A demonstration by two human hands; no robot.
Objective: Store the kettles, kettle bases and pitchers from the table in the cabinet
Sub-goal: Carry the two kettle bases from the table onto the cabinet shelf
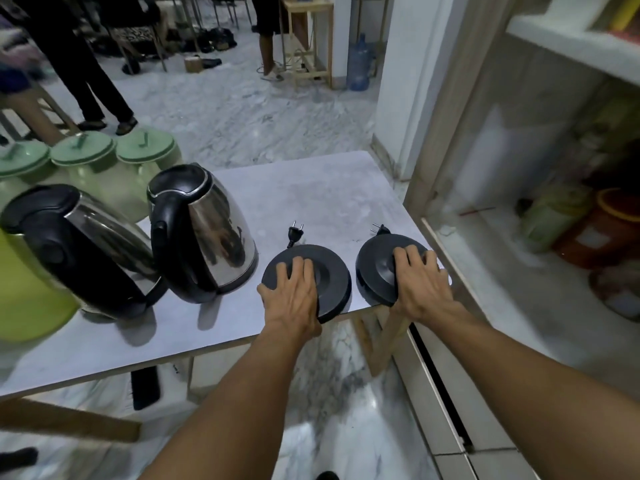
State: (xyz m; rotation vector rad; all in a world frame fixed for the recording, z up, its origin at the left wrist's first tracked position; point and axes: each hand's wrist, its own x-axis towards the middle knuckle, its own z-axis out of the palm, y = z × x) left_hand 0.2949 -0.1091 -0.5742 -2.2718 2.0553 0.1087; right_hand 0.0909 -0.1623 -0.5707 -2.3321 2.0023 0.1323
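Two round black kettle bases lie at the table's near right edge. My left hand (292, 292) is clasped over the left base (329, 271), thumb at its rim. My right hand (420, 280) grips the right base (375, 268), which overhangs the corner. Each base has a short plug (295, 232) lying behind it. Left of them stand two steel kettles with black handles, one near (204, 233) and one further left (79, 247). Three pale pitchers with green lids (145, 147) stand behind. A lime-green pitcher (24, 299) sits at the far left.
The grey table (311, 195) ends just right of the bases. The open cabinet (519, 188) stands to the right, with an orange bucket (609, 226) and bags on its lower shelf. People stand on the marble floor beyond, near a blue water bottle (360, 64).
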